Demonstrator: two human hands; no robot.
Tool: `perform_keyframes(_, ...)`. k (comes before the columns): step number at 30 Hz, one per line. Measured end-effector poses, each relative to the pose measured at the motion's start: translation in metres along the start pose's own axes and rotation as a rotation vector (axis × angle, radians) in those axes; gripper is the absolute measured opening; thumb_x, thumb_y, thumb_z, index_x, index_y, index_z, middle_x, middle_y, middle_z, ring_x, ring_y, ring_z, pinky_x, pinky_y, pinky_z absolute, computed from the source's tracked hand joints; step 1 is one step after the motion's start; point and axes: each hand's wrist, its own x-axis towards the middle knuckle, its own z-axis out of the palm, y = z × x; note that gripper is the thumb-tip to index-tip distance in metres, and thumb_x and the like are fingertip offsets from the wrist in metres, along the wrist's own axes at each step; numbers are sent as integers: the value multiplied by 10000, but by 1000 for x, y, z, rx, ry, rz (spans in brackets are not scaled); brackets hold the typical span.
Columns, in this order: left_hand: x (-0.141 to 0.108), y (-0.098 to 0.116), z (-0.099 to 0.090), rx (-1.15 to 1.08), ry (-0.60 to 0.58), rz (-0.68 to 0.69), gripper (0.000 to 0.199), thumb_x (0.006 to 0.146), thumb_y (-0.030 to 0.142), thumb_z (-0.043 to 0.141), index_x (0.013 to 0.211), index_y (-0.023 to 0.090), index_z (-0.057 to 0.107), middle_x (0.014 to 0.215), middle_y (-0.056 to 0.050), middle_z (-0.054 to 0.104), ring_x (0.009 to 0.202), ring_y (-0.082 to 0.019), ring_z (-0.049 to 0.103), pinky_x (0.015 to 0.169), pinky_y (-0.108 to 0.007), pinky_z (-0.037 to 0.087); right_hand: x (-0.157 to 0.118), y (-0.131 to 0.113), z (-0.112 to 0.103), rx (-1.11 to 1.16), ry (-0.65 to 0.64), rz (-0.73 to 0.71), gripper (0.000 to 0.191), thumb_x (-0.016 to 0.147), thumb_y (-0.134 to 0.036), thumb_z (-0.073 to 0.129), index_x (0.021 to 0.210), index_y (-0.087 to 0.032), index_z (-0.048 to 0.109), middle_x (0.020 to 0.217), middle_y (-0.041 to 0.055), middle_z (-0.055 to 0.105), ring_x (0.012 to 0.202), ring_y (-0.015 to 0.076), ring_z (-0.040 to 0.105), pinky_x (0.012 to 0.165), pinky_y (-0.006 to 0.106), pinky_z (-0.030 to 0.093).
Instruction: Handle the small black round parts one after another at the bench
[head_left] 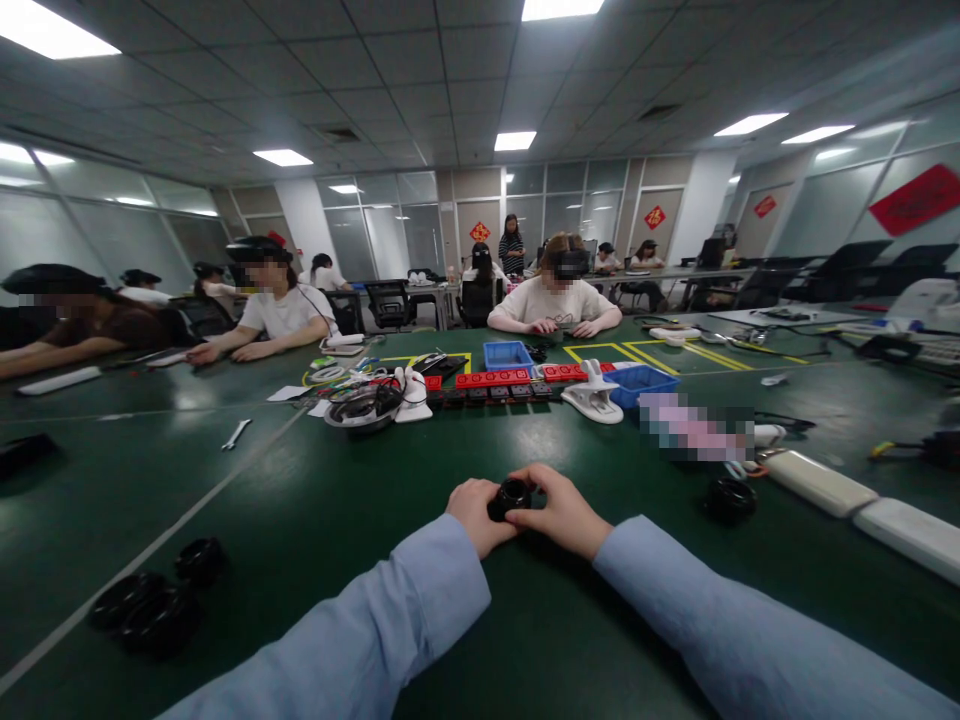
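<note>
A glossy black ring-shaped part with a round opening sits between my two hands, just over the green table. My left hand is closed around its left side. From the right, my right hand grips it, with thumb and index finger curved about its rim. The lower side of the part is hidden by my fingers, and its exact kind cannot be made out. More black ring-shaped parts lie in a group at the lower left. Another black ring rests on the table to the right of my hands.
Beyond my hands run red and black power sockets, white clamps, coiled cables and blue bins. A wrench lies left; white bars lie right. Across the table, a person works.
</note>
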Motion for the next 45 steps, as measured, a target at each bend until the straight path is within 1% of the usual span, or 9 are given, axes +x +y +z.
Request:
perform_keyframes(5, 8, -23, -1, -150, -128, 264, 403, 528, 455, 698, 821, 182, 654, 892, -40, 627, 866, -203, 535, 790, -288, 396, 2, 0, -16, 101, -270, -53, 454, 568, -206, 714, 999, -174, 575, 916, 32, 564, 859, 178, 522, 774, 319, 406)
perform_keyframes(9, 10, -30, -1, -176, -176, 317, 443, 522, 478, 703, 838, 170, 662, 954, -59, 614, 918, -218, 519, 832, -308, 384, 4, 0, -19, 146, -311, -139, 464, 560, -228, 727, 1001, -185, 590, 970, 40, 535, 921, 187, 503, 826, 326, 389)
perform_keyframes(15, 9, -23, -5, -179, -96, 154, 497, 495, 384, 752, 920, 151, 646, 947, -74, 615, 900, -219, 534, 808, -305, 406, 4, 3, -14, 88, -199, -80, 441, 587, -208, 702, 1011, -171, 584, 948, 49, 548, 860, 180, 520, 767, 318, 412)
perform_keyframes(22, 6, -19, -6, -155, 2, 98, 265, 616, 303, 683, 842, 167, 662, 913, -54, 639, 892, -198, 542, 807, -288, 407, 3, 8, -4, 5, -7, -28, 409, 606, -232, 687, 991, -152, 573, 886, 44, 553, 812, 165, 518, 739, 300, 419)
perform_keyframes(28, 2, -8, -4, -68, 30, 83, 364, 602, 426, 646, 848, 158, 636, 879, -60, 620, 845, -210, 541, 759, -300, 421, 0, 8, 6, -84, 115, -21, 347, 594, -238, 688, 914, -166, 571, 865, 36, 546, 845, 177, 506, 759, 308, 408)
perform_keyframes(35, 1, 4, 0, 30, 44, -59, 356, 585, 403, 641, 823, 141, 614, 815, -66, 600, 801, -226, 535, 711, -320, 418, 1, 2, 5, -79, 82, -32, 327, 596, -237, 685, 892, -159, 569, 848, 33, 540, 829, 176, 504, 744, 308, 409)
perform_keyframes(38, 4, -4, 1, -45, -5, 31, 362, 589, 404, 647, 822, 129, 619, 822, -70, 606, 812, -222, 536, 715, -304, 419, 2, 0, -3, -34, -8, -32, 375, 583, -223, 700, 927, -142, 577, 866, 42, 545, 829, 174, 510, 745, 304, 412)
perform_keyframes(43, 9, -23, -3, -220, -186, 363, 405, 588, 414, 665, 887, 145, 627, 885, -53, 628, 858, -202, 547, 786, -278, 404, 3, -1, -19, 62, -279, -70, 466, 565, -212, 721, 1006, -162, 579, 887, 32, 555, 827, 166, 523, 749, 298, 417)
perform_keyframes(45, 10, -27, -4, -251, -220, 439, 437, 586, 426, 670, 910, 136, 625, 934, -68, 627, 906, -207, 539, 837, -287, 383, 3, -2, -23, 71, -337, -86, 478, 558, -233, 729, 1009, -171, 582, 890, 29, 553, 822, 166, 524, 747, 302, 421)
